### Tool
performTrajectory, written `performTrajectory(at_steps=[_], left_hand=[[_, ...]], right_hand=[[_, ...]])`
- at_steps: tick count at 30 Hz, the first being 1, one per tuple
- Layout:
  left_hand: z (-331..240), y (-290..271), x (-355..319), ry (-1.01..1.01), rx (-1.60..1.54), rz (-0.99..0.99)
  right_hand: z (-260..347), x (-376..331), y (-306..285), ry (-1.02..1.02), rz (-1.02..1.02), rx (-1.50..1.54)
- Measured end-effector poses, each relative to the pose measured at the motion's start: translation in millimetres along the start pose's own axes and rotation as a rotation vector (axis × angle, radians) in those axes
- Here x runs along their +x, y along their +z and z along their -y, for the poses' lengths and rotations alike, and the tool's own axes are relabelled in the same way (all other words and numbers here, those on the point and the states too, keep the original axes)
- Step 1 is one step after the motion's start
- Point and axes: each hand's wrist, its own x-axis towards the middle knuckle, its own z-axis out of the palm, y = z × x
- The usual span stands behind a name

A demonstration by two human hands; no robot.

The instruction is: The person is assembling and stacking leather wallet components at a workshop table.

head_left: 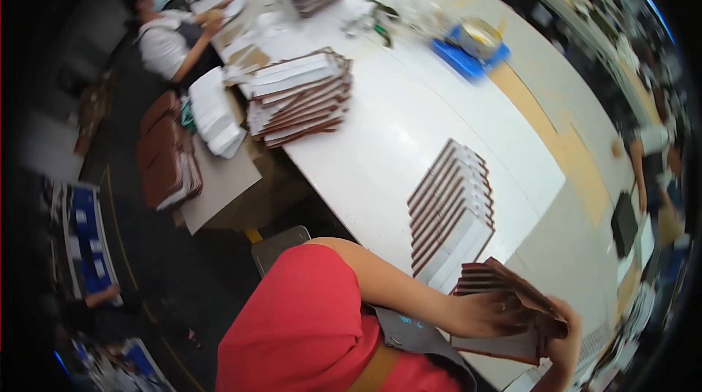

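Two hands meet at one bundle [523,286] of brown-edged pieces at the lower right of the view, over the near end of the desk [380,172]. The right hand [567,333] is wrapped round the bundle's right end, its grip clasping the edge of the raised brown piece. The left hand [486,315] comes in from the other side, its fingers running in under that piece; blur and overlap hide the tips, so whether this grip pinches anything cannot be told. The bundle thus lies between the hands, its upper piece tilted, the long edge sloping from upper left down to the right hand. Just beyond it and to its left, a fanned stack [461,242] stands on the desk, its overlapping pieces stepping away from the wearer; the left hand is the nearer to it. Whether bundle and stack touch is not clear. A second stack [300,92] lies well apart, farther up and left. As for writing, a small pale-blue marking [411,321] shows on the wearer's grey apron [431,352], too blurred to make out; neither bundle nor stack shows a legible label.
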Motion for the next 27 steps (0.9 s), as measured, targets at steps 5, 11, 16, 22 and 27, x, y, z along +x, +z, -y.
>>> performTrajectory(at_steps=[5,11,16,22,27], left_hand=[[2,-61,-31,-0.327,-0.022,0.191],[10,-112,-73,-0.625,0.012,0.301],[41,-145,-114,-0.543,0.248,0.273],[117,-187,-178,-0.786,-0.172,0.201],[66,-193,-383,-1.851,-1.006,0.158]], right_hand=[[21,49,51,-0.153,0.265,0.045],[57,93,101,-0.144,0.517,0.093],[53,181,152,-0.173,0.649,0.199],[-10,322,241,0.215,0.794,0.066],[-46,369,255,0.014,0.480,-0.081]])
